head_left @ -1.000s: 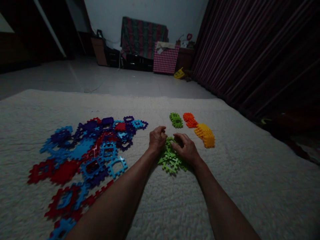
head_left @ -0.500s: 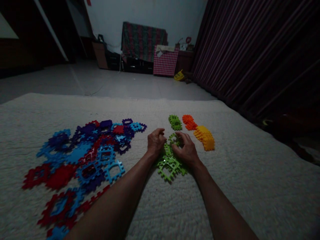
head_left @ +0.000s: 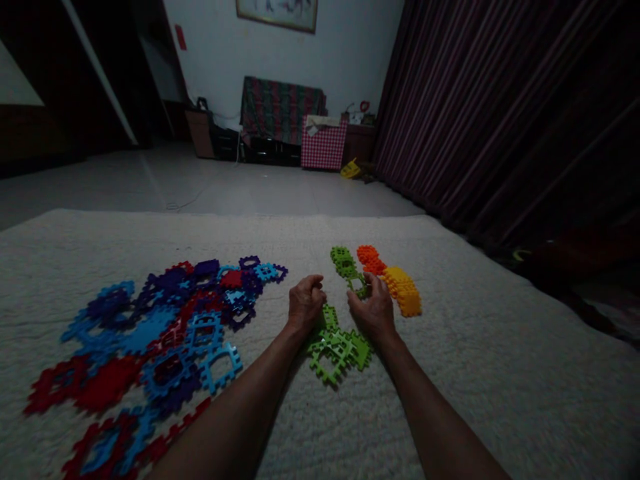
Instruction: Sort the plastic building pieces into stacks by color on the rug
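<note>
Cream quilted mat (head_left: 450,373) lies under everything. Left: broad heap of toothed red, blue and purple plastic pieces (head_left: 155,327); our left forearm (head_left: 245,400), passing close, could drag strays. Near, between our arms: loose pile of toothed light-green plastic pieces (head_left: 341,345); interlocked teeth could bring neighbours along. Left hand (head_left: 306,303) curled at that pile's far end; we cannot tell whether it grips anything. Right hand (head_left: 375,310) apart from it, pinched. Right: leaning row of toothed yellow plastic squares (head_left: 403,290); our right hand could knock it. Far: overlapping row of green plastic squares (head_left: 343,260); orange plastic stack (head_left: 371,259) beside it. In our right pinch: light-green square plastic frame (head_left: 360,293), by the green row's near end; snagged teeth could shift that row.
</note>
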A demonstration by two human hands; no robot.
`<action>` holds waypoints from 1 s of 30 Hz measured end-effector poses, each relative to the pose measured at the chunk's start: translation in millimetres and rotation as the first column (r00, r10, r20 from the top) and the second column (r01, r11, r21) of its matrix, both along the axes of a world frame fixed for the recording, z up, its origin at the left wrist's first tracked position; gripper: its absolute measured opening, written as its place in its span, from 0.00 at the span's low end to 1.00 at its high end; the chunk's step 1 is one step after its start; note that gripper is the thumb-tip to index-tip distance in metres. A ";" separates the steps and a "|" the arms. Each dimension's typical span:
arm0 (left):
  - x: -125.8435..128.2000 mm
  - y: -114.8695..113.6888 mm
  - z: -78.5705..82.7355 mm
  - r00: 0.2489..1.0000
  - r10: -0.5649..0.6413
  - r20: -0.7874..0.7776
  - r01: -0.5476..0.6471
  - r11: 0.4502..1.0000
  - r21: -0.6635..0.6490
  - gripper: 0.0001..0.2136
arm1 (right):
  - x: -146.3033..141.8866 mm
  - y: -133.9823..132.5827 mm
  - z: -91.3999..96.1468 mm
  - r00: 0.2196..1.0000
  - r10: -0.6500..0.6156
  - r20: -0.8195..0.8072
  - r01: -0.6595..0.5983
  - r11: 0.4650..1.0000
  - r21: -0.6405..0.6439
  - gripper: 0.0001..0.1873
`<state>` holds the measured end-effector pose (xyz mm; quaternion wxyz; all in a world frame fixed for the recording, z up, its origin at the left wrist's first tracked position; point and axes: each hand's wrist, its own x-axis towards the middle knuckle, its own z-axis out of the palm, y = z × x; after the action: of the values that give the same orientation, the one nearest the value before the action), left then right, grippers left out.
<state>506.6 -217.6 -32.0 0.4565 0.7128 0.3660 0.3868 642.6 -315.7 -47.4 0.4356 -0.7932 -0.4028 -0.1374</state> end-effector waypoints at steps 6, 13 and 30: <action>1.5 1.6 -4.8 1.000 0.000 0.013 0.000 1.000 0.010 0.19 | 20.9 30.8 4.9 0.999 0.005 0.044 -0.005 1.000 0.009 0.27; 2.6 2.2 -3.1 1.000 0.008 -0.026 -0.007 1.000 0.023 0.19 | 28.3 41.9 -4.0 0.997 -0.022 0.072 0.019 0.999 0.045 0.29; 3.2 2.3 -5.0 1.000 0.005 -0.020 -0.005 1.000 0.030 0.18 | 28.2 46.9 -3.9 1.000 -0.002 0.024 0.003 1.000 -0.020 0.30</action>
<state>509.9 -215.3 -37.0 0.4411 0.7224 0.3663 0.3864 670.8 -268.8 -51.3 0.4225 -0.7963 -0.4084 -0.1436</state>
